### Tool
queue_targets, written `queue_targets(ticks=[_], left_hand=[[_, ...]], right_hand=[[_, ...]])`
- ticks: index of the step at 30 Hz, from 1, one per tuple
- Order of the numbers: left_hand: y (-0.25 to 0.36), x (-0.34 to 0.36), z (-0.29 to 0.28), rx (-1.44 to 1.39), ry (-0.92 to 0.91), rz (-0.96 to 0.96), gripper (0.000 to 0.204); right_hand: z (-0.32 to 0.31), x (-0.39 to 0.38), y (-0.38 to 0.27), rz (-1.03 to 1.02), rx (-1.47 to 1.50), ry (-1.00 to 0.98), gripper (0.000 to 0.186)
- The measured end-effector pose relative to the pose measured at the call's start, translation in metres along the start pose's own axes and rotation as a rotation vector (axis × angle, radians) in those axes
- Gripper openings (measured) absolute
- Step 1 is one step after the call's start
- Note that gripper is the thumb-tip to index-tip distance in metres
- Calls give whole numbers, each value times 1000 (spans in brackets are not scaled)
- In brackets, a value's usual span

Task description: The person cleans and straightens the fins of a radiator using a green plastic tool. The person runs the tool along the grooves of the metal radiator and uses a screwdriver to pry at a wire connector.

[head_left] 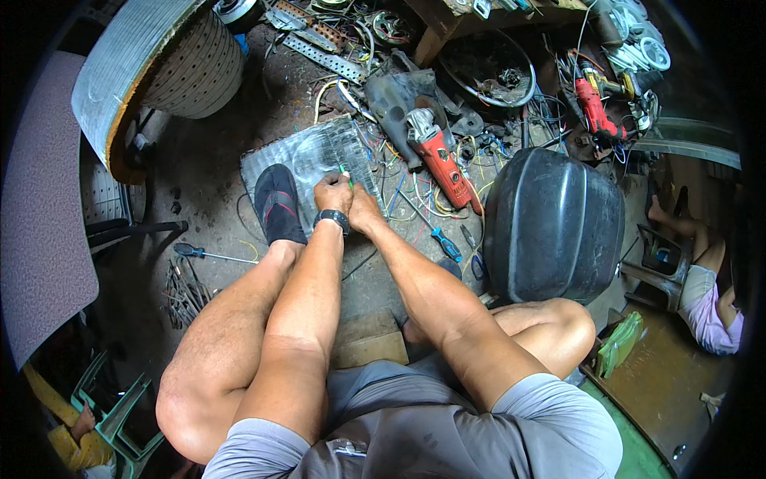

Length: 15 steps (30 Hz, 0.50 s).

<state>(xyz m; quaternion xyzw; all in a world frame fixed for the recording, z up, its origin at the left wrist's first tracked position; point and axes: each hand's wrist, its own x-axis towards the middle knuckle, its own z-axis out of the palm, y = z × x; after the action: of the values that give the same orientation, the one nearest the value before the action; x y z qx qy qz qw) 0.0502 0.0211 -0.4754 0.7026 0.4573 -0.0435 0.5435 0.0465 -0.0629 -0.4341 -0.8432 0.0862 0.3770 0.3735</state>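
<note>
My left hand (332, 193), with a dark watch (333, 219) on its wrist, is closed over a worn grey sheet (267, 150) on the floor. Close against it, my right hand (365, 210) is closed too, its fingers mostly hidden. A slim green thing (345, 172) sticks up between the two hands, held at least by the left; its lower part is covered. My left foot in a dark shoe (277, 199) presses on the sheet beside the left hand. A red angle grinder (445, 169) lies to the right of the sheet.
Screwdrivers (445, 244) (191, 251) lie on both sides. A big black plastic case (554, 226) stands at right, a drilled drum (199, 80) at upper left. Loose wires, a round basin (488, 68) and a red power tool (594, 108) fill the far side. Another person (710, 295) sits at far right.
</note>
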Motion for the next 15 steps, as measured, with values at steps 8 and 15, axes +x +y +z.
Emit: queue_targets(ticks=[8, 15], left_hand=[[4, -13, -1, 51, -12, 18, 32], [-5, -15, -3, 93, 16, 16, 35]], right_hand=[[4, -1, 13, -41, -3, 42, 40], [1, -13, 9, -14, -1, 12, 47]])
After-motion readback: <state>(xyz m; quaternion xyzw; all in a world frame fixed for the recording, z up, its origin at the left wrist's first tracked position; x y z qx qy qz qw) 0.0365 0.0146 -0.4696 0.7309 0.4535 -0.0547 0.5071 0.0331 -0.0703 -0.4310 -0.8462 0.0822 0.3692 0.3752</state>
